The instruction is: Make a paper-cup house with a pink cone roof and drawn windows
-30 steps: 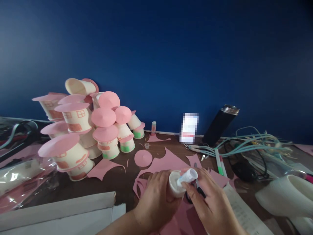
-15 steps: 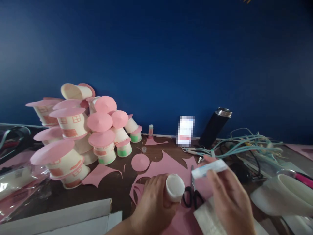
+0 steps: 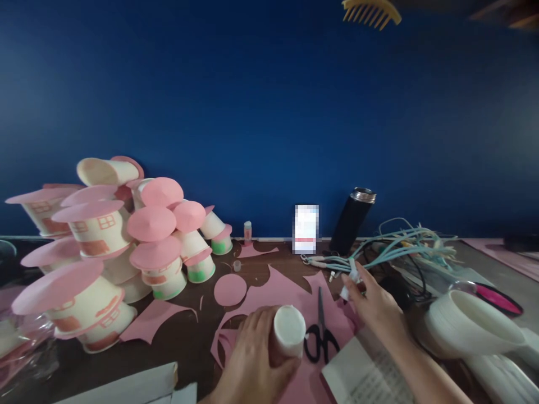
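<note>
My left hand (image 3: 252, 359) is wrapped round an upturned white paper cup (image 3: 289, 331), its flat bottom facing me, low in the middle of the view. My right hand (image 3: 370, 303) reaches out to the right over the pink paper, fingers pinched on a small white glue stick (image 3: 351, 283). Black-handled scissors (image 3: 320, 336) lie on the pink paper scraps (image 3: 290, 286) between my two hands. A cut pink paper circle (image 3: 229, 289) lies a little beyond the cup.
A pile of paper-cup houses with pink roofs (image 3: 105, 247) fills the left. A black flask (image 3: 350, 221), a bundle of pale green cables (image 3: 396, 247), stacked white cups (image 3: 471, 322), a printed sheet (image 3: 362, 373) and a white box edge (image 3: 126, 387) surround the hands. A comb (image 3: 370, 12) hangs above.
My right hand has taken the glue stick off the cup's bottom and carried it away to the right. The left hand keeps the cup. The view has swung right.
</note>
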`<state>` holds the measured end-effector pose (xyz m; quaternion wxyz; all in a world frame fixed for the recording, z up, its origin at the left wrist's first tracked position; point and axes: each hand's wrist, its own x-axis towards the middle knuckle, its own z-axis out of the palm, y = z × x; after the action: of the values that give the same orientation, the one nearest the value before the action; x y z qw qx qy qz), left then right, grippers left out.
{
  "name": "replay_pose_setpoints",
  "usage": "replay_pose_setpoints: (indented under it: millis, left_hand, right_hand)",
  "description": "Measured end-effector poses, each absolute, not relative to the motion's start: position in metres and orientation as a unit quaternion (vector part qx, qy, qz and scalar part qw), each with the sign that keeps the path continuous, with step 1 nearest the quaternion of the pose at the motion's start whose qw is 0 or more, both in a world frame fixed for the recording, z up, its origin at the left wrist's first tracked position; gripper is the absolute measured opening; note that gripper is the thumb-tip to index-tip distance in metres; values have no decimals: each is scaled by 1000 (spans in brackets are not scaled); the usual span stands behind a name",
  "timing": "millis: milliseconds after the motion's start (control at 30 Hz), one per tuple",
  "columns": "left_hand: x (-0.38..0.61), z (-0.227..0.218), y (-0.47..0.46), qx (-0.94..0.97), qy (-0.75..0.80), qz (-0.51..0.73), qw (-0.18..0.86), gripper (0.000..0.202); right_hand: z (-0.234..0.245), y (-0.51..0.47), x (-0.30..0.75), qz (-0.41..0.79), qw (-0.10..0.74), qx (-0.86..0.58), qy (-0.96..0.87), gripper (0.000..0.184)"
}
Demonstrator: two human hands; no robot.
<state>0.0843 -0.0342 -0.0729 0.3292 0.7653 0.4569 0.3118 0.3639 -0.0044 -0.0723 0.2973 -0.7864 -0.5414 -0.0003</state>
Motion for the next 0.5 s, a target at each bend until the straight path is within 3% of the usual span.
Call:
replay_pose_setpoints:
  millis: [100,300,500]
  left_hand:
    - [83,-74,-34,764,462,308,329,60]
    - [77,-99,-27,786,435,327,293,108]
    - [73,-98,-30,785,395,423,221,97]
  right_hand:
    - [-74,-4,360,-13,256,-789,-558,62]
    - [-88,2,365,-28,221,-788,-574,61]
    - [-92,-1,366,-95,267,-764,-580,53]
